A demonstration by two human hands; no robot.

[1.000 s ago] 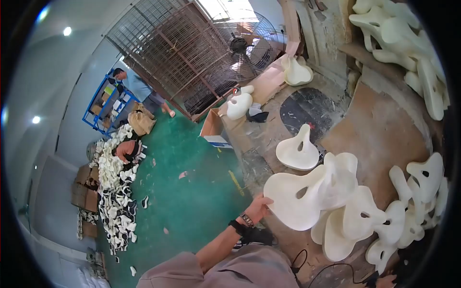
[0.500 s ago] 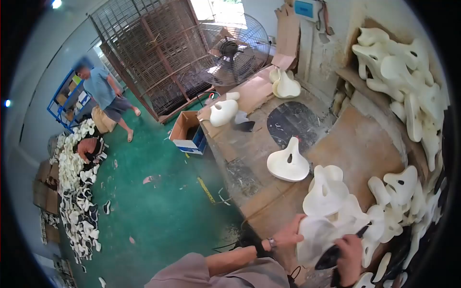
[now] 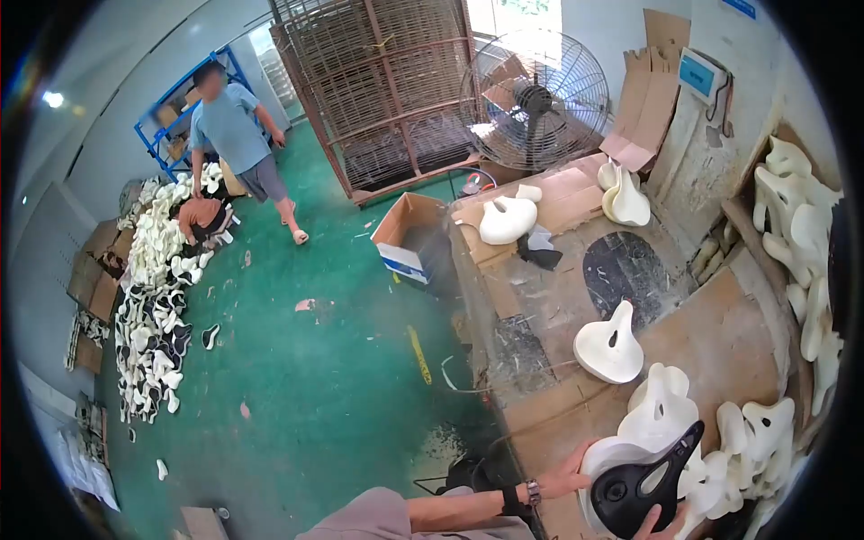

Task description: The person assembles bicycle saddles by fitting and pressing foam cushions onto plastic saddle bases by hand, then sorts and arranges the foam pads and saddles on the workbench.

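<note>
My left hand [image 3: 565,475] has its fingers at the left rim of a cream saddle-shaped foam piece [image 3: 601,454] near the table's front edge. A black saddle shell [image 3: 670,477] with a long slot lies over that piece, its narrow nose pointing up and right. My right hand [image 3: 664,524] holds the shell's lower edge, partly cut off by the frame. Just beyond is a stack of cream saddle pieces [image 3: 661,405]. Another cream saddle piece [image 3: 608,351] lies alone farther up the table.
Cream pieces [image 3: 769,441] crowd the right side, with more on a shelf [image 3: 796,207]. A large fan [image 3: 534,99], an open carton [image 3: 409,229] and a metal rack [image 3: 387,99] stand beyond. One person [image 3: 232,135] stands on the floor; another [image 3: 202,216] bends at a pile.
My right hand has brought the black shell over the cream piece and turned it face-on. My left hand stays at the rim. The view has swung, and the standing person has stepped away from the shelf.
</note>
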